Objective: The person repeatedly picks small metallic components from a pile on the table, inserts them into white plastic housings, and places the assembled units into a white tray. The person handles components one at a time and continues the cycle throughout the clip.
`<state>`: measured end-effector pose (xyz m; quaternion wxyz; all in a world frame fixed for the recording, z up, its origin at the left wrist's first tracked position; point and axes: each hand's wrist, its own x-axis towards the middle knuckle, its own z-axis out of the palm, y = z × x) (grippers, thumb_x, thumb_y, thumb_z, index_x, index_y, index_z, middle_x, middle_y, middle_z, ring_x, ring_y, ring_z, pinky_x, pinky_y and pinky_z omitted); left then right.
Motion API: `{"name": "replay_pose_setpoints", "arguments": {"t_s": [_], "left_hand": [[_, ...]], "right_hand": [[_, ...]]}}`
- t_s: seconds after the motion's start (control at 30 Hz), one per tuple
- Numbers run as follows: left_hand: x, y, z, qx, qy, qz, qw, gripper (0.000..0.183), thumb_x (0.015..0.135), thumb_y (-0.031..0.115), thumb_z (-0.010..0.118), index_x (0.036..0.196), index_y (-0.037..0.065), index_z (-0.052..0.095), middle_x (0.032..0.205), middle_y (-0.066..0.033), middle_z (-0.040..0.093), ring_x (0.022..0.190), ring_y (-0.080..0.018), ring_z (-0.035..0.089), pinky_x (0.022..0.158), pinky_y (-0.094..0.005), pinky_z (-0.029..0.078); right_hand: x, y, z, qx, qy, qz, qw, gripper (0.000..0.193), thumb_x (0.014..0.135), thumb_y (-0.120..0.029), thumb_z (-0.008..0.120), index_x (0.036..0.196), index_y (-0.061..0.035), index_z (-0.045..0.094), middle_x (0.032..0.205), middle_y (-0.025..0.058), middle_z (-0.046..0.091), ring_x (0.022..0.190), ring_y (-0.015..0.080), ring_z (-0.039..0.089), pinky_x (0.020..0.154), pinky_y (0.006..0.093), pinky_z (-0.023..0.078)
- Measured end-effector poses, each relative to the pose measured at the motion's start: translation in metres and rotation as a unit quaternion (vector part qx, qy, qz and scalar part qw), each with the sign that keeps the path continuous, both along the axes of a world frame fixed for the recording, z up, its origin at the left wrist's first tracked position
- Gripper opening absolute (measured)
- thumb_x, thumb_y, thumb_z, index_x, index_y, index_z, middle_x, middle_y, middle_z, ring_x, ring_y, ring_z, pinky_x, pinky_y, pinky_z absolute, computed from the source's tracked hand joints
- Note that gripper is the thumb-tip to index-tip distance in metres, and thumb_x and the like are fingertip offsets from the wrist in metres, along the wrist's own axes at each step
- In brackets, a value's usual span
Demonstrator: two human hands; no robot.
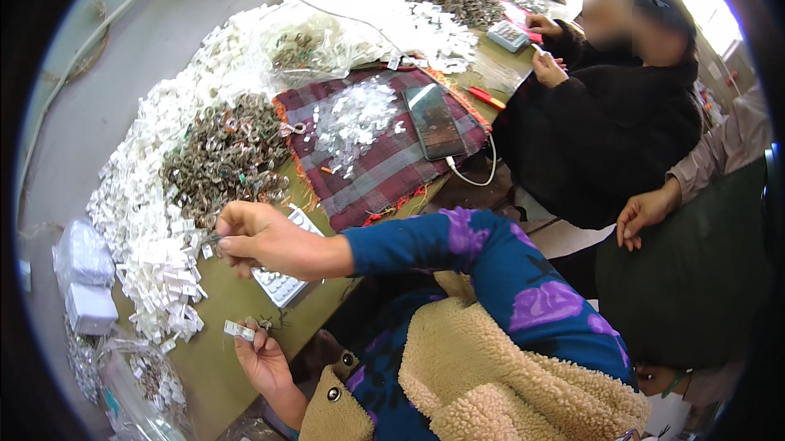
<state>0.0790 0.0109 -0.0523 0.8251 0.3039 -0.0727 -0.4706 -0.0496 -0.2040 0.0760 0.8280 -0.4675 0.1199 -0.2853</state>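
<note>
My left hand (266,366) is closed at the near edge of the table. It pinches a small white tag (239,330), with a small ring-like metal piece (265,323) beside it at the fingertips. My right hand (274,238) reaches across above a white tray (279,285) and partly covers it. Its fingers are pinched together, with a small dark bit showing at the tips that I cannot make out. Just beyond those fingers lies a heap of small metal rings (225,150). White tags (159,265) are piled on the table to the left of it.
A checked cloth (352,195) carries clear small pieces (357,118) and a phone (433,120) with a white cable. Behind it lies a plastic bag (302,32). Wrapped white packs (86,277) stand at left. A co-worker in black (605,130) sits at right; another person's hand (646,216) hangs nearby.
</note>
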Motion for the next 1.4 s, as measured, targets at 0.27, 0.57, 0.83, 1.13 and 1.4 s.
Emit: {"name": "replay_pose_setpoints", "arguments": {"t_s": [0.27,0.57,0.83,1.13,1.4], "left_hand": [[-0.039,-0.003,0.038,0.020,-0.117,0.003,0.993,0.028,0.095,0.012,0.065,0.116,-0.001,0.053,0.109,-0.0106,0.056,0.071,-0.0089,0.053,0.053,-0.0202,0.045],[-0.063,-0.017,0.058,0.077,-0.349,0.020,0.934,0.025,0.085,0.005,0.074,0.103,0.001,0.058,0.101,-0.0114,0.060,0.066,-0.0117,0.058,0.053,-0.0222,0.048],[-0.053,-0.009,0.064,0.146,-0.433,-0.021,0.889,0.016,0.081,-0.009,0.065,0.097,-0.004,0.062,0.092,-0.0149,0.065,0.066,-0.0150,0.062,0.054,-0.0245,0.050],[-0.066,-0.012,0.046,0.071,-0.087,-0.015,0.994,0.025,0.086,0.008,0.074,0.107,-0.002,0.065,0.095,-0.0147,0.071,0.073,-0.0199,0.070,0.054,-0.0277,0.057],[-0.067,-0.011,0.044,0.067,-0.092,0.002,0.993,0.030,0.090,0.016,0.072,0.111,-0.003,0.063,0.101,-0.0145,0.068,0.078,-0.0212,0.069,0.061,-0.0293,0.061]], "right_hand": [[-0.048,0.055,-0.034,0.163,0.056,0.143,0.975,0.007,0.092,-0.004,0.063,0.093,0.0004,0.058,0.070,0.0016,0.058,0.048,0.0056,0.045,0.039,0.0226,0.033],[-0.056,0.058,-0.054,0.198,0.087,0.220,0.951,0.006,0.092,-0.002,0.062,0.088,0.0026,0.062,0.070,0.0050,0.060,0.045,0.0037,0.041,0.038,0.0206,0.028],[-0.061,0.040,-0.050,0.248,0.166,0.281,0.912,0.005,0.091,-0.002,0.063,0.093,0.0020,0.062,0.072,0.0055,0.059,0.045,0.0036,0.038,0.038,0.0211,0.024],[-0.052,0.066,-0.042,0.103,0.110,0.105,0.983,0.008,0.094,-0.004,0.065,0.095,0.0021,0.061,0.074,0.0004,0.058,0.055,0.0029,0.044,0.046,0.0190,0.031],[-0.045,0.077,-0.046,0.019,0.109,0.059,0.992,0.009,0.093,-0.005,0.066,0.093,0.0015,0.061,0.081,0.0010,0.062,0.061,0.0010,0.046,0.049,0.0172,0.033]]}}
